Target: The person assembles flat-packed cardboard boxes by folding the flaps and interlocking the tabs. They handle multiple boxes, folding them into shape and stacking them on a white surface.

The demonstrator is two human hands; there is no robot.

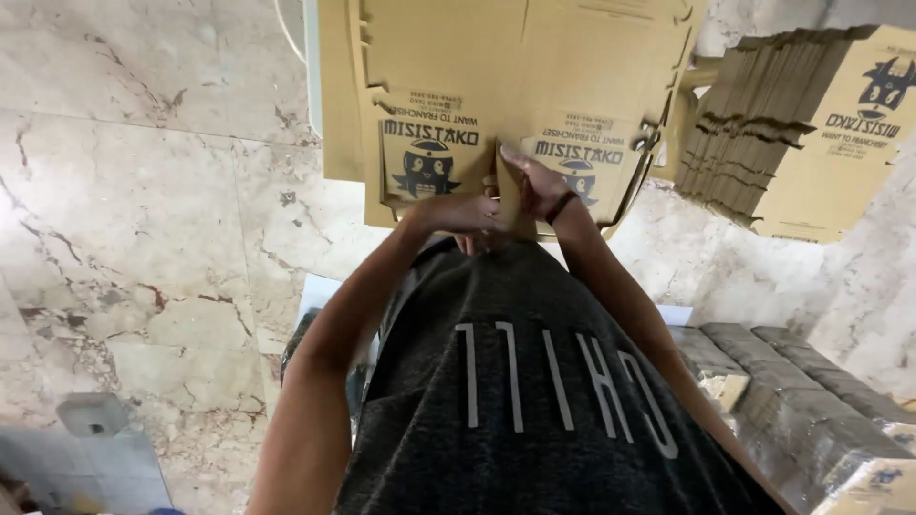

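A flat brown cardboard box blank (477, 86) with dark printed figures lies in front of me, reaching toward my chest. My left hand (463, 212) grips its near edge beside a folded flap. My right hand (536, 183), a dark band on its wrist, pinches the same upright flap (508, 195) between the two printed panels. Both hands are close together, touching the cardboard. My dark grey shirt hides the lower part of the blank.
A thick stack of the same flat cardboard blanks (801, 124) rests at the upper right. Wrapped bundles (792, 391) sit at the lower right. Marble floor (143, 191) spreads to the left, with a grey block (91, 415) at the lower left.
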